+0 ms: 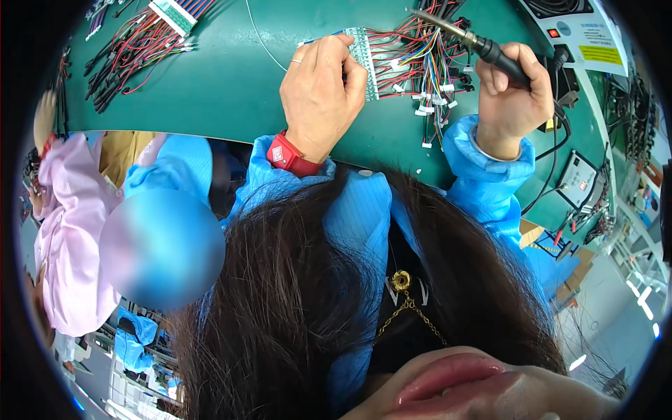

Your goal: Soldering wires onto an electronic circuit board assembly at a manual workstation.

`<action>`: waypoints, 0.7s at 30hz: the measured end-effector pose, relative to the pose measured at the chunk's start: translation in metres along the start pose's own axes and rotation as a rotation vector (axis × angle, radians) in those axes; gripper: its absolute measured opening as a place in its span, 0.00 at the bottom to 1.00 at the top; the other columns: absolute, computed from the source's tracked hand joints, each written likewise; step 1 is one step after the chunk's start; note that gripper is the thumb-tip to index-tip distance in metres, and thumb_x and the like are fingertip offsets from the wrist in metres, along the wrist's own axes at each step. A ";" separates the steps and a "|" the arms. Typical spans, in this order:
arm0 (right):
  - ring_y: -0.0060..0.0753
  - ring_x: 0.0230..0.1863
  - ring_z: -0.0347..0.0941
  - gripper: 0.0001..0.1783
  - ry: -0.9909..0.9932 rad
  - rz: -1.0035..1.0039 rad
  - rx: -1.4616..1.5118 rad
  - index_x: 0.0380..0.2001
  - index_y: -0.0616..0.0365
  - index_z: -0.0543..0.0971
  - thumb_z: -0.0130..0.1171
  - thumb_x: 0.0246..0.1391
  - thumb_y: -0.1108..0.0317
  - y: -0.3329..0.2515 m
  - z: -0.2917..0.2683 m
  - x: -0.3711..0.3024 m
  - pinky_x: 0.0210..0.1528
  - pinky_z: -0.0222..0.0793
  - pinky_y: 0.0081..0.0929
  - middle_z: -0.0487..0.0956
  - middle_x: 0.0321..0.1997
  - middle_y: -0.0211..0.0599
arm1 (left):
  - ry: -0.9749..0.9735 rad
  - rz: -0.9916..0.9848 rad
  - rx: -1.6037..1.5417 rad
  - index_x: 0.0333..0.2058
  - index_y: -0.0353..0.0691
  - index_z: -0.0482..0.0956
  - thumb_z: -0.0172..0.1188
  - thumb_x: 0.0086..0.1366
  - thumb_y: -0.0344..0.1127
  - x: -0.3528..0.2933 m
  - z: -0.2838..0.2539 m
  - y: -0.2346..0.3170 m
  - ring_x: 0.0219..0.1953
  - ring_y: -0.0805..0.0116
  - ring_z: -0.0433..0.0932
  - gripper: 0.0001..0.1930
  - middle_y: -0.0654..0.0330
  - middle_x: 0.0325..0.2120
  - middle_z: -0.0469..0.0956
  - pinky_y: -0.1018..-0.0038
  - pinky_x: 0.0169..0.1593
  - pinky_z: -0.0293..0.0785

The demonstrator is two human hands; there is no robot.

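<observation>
My right hand (514, 87) is closed around the black handle of a soldering iron (483, 47), its metal tip pointing up and to the left above the bench. My left hand (323, 91) has its fingers curled in at the left end of a pale green circuit board strip (362, 64). What those fingers grip is hidden beneath the hand. A thin pale wire (257, 35) curves down to the side of my left hand. Red and black wires (399, 68) run rightward from the strip to a bundle of coloured leads with white connectors (435, 99).
Another wired board strip (173, 17) with a red and black bundle (129, 59) lies at the far left of the green bench (231, 98). A white box with a red switch (581, 33) stands far right, a small controller (578, 178) nearer. Co-workers sit at left, one in pink sleeves (73, 231).
</observation>
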State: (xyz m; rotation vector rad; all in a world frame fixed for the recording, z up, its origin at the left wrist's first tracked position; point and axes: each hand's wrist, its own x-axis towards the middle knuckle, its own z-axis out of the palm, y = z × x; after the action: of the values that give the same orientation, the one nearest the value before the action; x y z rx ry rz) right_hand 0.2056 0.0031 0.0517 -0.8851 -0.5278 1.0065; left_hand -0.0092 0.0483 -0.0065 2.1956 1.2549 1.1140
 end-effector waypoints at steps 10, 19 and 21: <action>0.19 0.16 0.52 0.19 -0.017 0.132 -0.001 0.32 0.60 0.79 0.49 0.67 0.56 -0.005 -0.006 0.015 0.22 0.48 0.21 0.59 0.12 0.23 | -0.017 0.031 -0.032 0.28 0.37 0.70 0.58 0.53 0.22 0.000 0.001 0.000 0.31 0.57 0.78 0.06 0.57 0.34 0.83 0.65 0.37 0.75; 0.17 0.20 0.58 0.12 0.050 0.059 -0.562 0.31 0.68 0.78 0.55 0.63 0.67 -0.006 0.014 -0.015 0.23 0.52 0.17 0.69 0.21 0.30 | -0.011 -0.006 0.035 0.30 0.39 0.73 0.58 0.54 0.24 -0.001 -0.009 -0.007 0.31 0.57 0.78 0.05 0.56 0.31 0.82 0.64 0.37 0.75; 0.14 0.20 0.60 0.09 0.033 0.019 -0.464 0.33 0.65 0.81 0.63 0.56 0.67 0.011 0.016 -0.016 0.23 0.50 0.15 0.73 0.22 0.25 | -0.052 -0.092 0.102 0.34 0.40 0.76 0.60 0.54 0.28 -0.007 -0.016 -0.006 0.32 0.55 0.78 0.07 0.56 0.28 0.79 0.63 0.37 0.75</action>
State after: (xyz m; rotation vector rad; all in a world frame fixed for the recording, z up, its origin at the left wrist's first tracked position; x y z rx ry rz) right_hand 0.1816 -0.0020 0.0512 -1.3175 -0.7419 0.8979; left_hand -0.0269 0.0444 -0.0041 2.2002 1.4040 0.9711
